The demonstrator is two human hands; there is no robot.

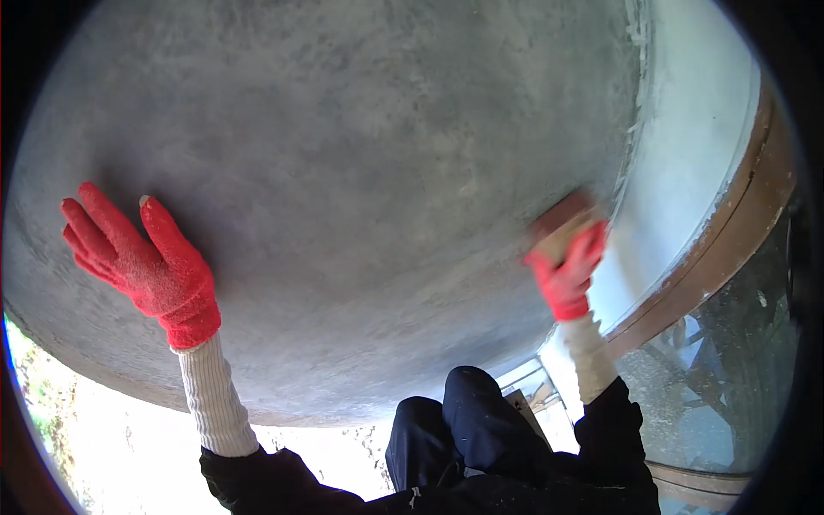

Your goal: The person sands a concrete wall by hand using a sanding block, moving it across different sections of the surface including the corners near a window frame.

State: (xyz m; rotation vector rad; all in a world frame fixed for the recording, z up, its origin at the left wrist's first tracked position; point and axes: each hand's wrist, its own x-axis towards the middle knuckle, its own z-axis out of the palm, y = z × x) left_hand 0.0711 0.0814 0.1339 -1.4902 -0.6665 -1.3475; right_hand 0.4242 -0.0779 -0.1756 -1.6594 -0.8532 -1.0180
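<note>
Gripping block point(560, 225): right fingers point(587, 245); left fingers point(108, 216) spread.

The left hand point(150, 275) and right hand point(562, 281) are in red gloves, and the blurred block point(560, 215) is reddish brown and tan. Off-white cuffs (the left cuff point(213, 399) finely ribbed in lengthwise lines) meet black sleeves point(266, 481), with dark navy-black trousers point(493, 421). The broad surface point(386, 215) is grey, cloudily mottled lighter and darker, beside a pale bluish-white band point(699, 120) and brown trim point(734, 219).
</note>
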